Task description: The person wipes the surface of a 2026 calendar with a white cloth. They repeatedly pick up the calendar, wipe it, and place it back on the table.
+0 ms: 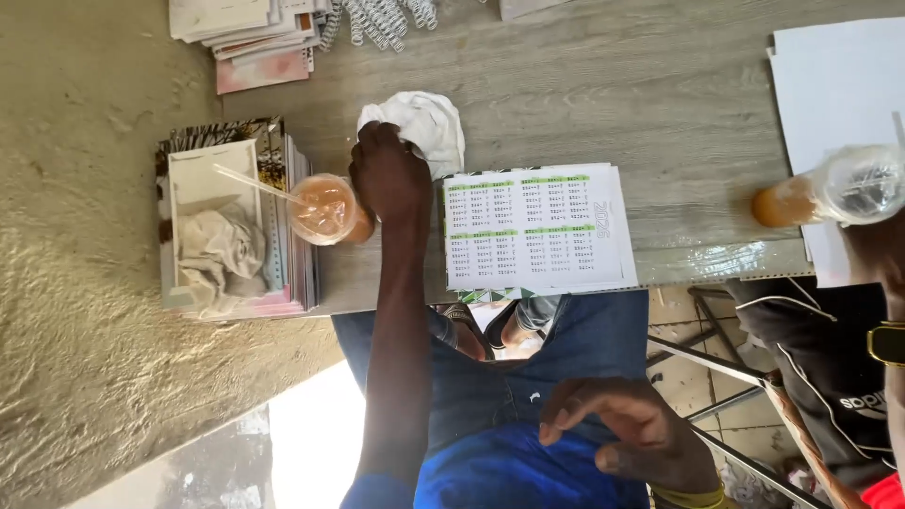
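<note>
Resting knuckles-up at centre frame: left hand (pixel 391 179), grip unclear, between orange drink cup (pixel 325 209) and white cloth (pixel 424 123). Cup kept off the calendar sheet (pixel 533 231), likely sparing paper. Lying loosely open on lap, lower right: right hand (pixel 622 424).

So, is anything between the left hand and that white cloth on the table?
Nothing visible does. The left hand lies right against the white cloth, covering its near edge. The cup of orange drink stands close on one side and the printed sheet on the other, neither between them.
</note>
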